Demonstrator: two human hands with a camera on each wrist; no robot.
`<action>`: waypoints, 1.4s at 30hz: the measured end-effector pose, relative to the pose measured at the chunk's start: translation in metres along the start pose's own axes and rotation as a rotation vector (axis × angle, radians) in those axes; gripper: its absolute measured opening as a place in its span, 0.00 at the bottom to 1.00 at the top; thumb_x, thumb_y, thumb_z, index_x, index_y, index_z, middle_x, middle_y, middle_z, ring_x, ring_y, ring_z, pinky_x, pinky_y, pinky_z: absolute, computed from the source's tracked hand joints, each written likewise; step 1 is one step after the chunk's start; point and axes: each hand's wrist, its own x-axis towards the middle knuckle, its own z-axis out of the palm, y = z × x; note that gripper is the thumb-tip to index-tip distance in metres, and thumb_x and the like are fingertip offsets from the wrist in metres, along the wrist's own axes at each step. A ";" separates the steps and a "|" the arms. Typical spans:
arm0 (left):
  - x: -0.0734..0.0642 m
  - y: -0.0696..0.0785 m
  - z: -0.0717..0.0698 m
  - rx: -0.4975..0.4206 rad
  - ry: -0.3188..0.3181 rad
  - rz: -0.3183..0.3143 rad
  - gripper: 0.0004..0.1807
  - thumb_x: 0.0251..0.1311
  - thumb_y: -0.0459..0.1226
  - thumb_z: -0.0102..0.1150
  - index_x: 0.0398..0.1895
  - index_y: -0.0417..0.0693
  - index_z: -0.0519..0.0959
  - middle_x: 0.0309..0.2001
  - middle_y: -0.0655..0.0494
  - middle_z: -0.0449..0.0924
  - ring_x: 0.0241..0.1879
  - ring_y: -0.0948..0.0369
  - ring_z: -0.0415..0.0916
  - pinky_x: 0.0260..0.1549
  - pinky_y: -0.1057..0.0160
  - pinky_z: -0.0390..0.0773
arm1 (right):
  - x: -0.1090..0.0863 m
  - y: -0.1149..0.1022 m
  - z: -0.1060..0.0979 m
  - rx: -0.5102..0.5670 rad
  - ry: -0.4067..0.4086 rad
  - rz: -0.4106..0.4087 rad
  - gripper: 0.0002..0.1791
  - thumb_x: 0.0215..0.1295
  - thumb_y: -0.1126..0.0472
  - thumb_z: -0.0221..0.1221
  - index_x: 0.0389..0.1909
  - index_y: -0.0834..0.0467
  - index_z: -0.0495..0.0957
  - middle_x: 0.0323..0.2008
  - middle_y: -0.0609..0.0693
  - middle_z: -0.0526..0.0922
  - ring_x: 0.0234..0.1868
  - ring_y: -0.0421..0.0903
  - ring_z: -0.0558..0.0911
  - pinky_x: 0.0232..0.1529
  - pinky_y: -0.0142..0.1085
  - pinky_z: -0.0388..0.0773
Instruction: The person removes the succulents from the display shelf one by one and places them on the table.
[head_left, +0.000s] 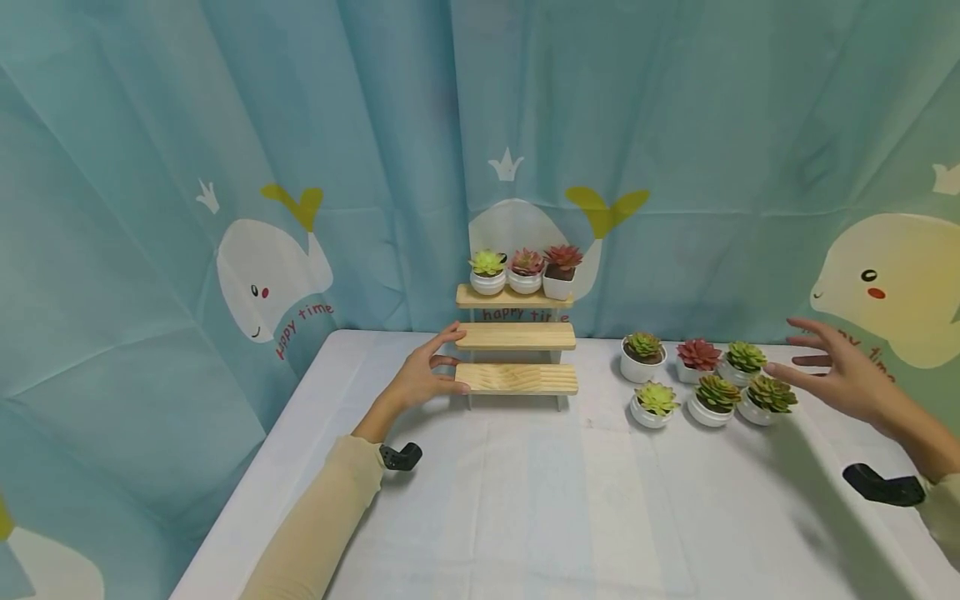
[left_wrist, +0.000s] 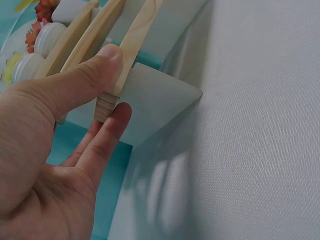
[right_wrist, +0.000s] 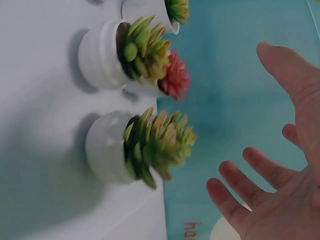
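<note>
You have free air above your right fingers, but pots crowd the bench left of and below them; the stand blocks passage right of your left fingers.

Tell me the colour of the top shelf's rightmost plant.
The plant is dark red; best in the head view.

Whale curtains behind a white table suggest a home.

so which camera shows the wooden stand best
The head view: all three boards of the wooden stand show there, only slightly covered by the left hand. The left wrist view shows just part of it, close up and tilted, cut off at the top. The right wrist view shows none.
</note>
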 end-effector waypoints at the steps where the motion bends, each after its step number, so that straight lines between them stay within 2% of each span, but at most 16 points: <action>1: 0.000 0.000 0.000 -0.002 0.000 -0.001 0.49 0.53 0.25 0.76 0.78 0.49 0.65 0.83 0.58 0.47 0.62 0.43 0.75 0.53 0.52 0.83 | 0.002 -0.002 -0.001 0.005 -0.003 -0.008 0.51 0.73 0.54 0.64 0.81 0.66 0.40 0.70 0.80 0.59 0.60 0.78 0.69 0.43 0.49 0.85; 3: 0.000 0.000 0.000 -0.011 -0.001 -0.003 0.49 0.53 0.25 0.76 0.78 0.49 0.64 0.83 0.58 0.47 0.62 0.43 0.75 0.54 0.51 0.83 | 0.006 -0.006 -0.002 0.006 -0.001 -0.030 0.50 0.73 0.55 0.64 0.82 0.65 0.42 0.69 0.79 0.61 0.59 0.59 0.77 0.38 0.32 0.81; 5: 0.000 0.000 -0.001 -0.019 -0.004 -0.003 0.49 0.53 0.25 0.76 0.78 0.49 0.64 0.83 0.58 0.46 0.63 0.43 0.74 0.53 0.50 0.83 | 0.011 -0.010 -0.002 0.014 0.000 -0.049 0.49 0.73 0.56 0.64 0.82 0.63 0.44 0.70 0.77 0.62 0.56 0.39 0.77 0.35 0.20 0.72; 6: 0.000 0.001 -0.001 -0.024 -0.004 -0.004 0.49 0.53 0.25 0.76 0.78 0.49 0.64 0.83 0.58 0.46 0.63 0.43 0.74 0.53 0.50 0.83 | 0.013 -0.012 -0.002 0.017 0.003 -0.054 0.49 0.73 0.56 0.64 0.82 0.62 0.44 0.70 0.76 0.63 0.54 0.32 0.74 0.35 0.19 0.72; 7: 0.000 0.001 -0.001 -0.028 -0.005 -0.004 0.49 0.53 0.25 0.76 0.78 0.49 0.64 0.83 0.58 0.47 0.63 0.43 0.74 0.53 0.51 0.83 | 0.016 -0.015 -0.001 0.023 0.004 -0.059 0.49 0.73 0.56 0.64 0.82 0.62 0.44 0.70 0.75 0.63 0.54 0.31 0.73 0.35 0.19 0.72; 8: 0.000 0.001 -0.001 -0.032 -0.006 -0.005 0.49 0.53 0.25 0.76 0.78 0.49 0.64 0.83 0.59 0.46 0.63 0.43 0.74 0.53 0.51 0.83 | 0.018 -0.018 0.000 0.023 0.007 -0.064 0.49 0.73 0.56 0.65 0.82 0.61 0.45 0.70 0.75 0.63 0.54 0.31 0.73 0.36 0.21 0.73; 11: 0.000 0.001 0.000 -0.033 -0.006 -0.006 0.49 0.53 0.25 0.76 0.78 0.49 0.64 0.83 0.59 0.46 0.63 0.43 0.74 0.52 0.51 0.83 | 0.026 -0.030 0.003 0.036 0.005 -0.069 0.49 0.73 0.54 0.64 0.83 0.60 0.44 0.71 0.74 0.62 0.61 0.57 0.76 0.45 0.41 0.83; 13: 0.000 0.000 0.000 -0.034 -0.005 -0.005 0.49 0.53 0.25 0.76 0.78 0.49 0.64 0.83 0.57 0.46 0.63 0.42 0.74 0.52 0.52 0.83 | 0.031 -0.038 0.006 0.047 -0.002 -0.067 0.50 0.73 0.53 0.64 0.83 0.59 0.43 0.72 0.74 0.60 0.64 0.73 0.70 0.51 0.59 0.80; 15: 0.000 -0.001 0.000 -0.034 -0.004 -0.003 0.49 0.53 0.25 0.76 0.78 0.49 0.64 0.83 0.56 0.45 0.63 0.42 0.74 0.52 0.51 0.83 | 0.036 -0.045 0.009 0.058 -0.005 -0.068 0.50 0.73 0.51 0.64 0.83 0.58 0.43 0.73 0.74 0.60 0.65 0.74 0.69 0.54 0.72 0.71; 31: 0.000 0.000 -0.001 -0.025 -0.006 -0.006 0.49 0.52 0.25 0.77 0.79 0.50 0.64 0.83 0.53 0.44 0.63 0.44 0.74 0.52 0.52 0.83 | 0.076 -0.091 0.032 0.132 -0.021 -0.127 0.49 0.72 0.50 0.65 0.82 0.57 0.47 0.74 0.69 0.62 0.68 0.70 0.69 0.58 0.70 0.71; 42: 0.000 0.001 -0.001 -0.036 -0.011 -0.002 0.49 0.53 0.25 0.76 0.78 0.48 0.64 0.83 0.53 0.44 0.63 0.42 0.74 0.53 0.53 0.83 | 0.101 -0.118 0.058 0.204 -0.031 -0.182 0.46 0.70 0.50 0.67 0.81 0.57 0.53 0.72 0.68 0.66 0.67 0.68 0.71 0.62 0.66 0.72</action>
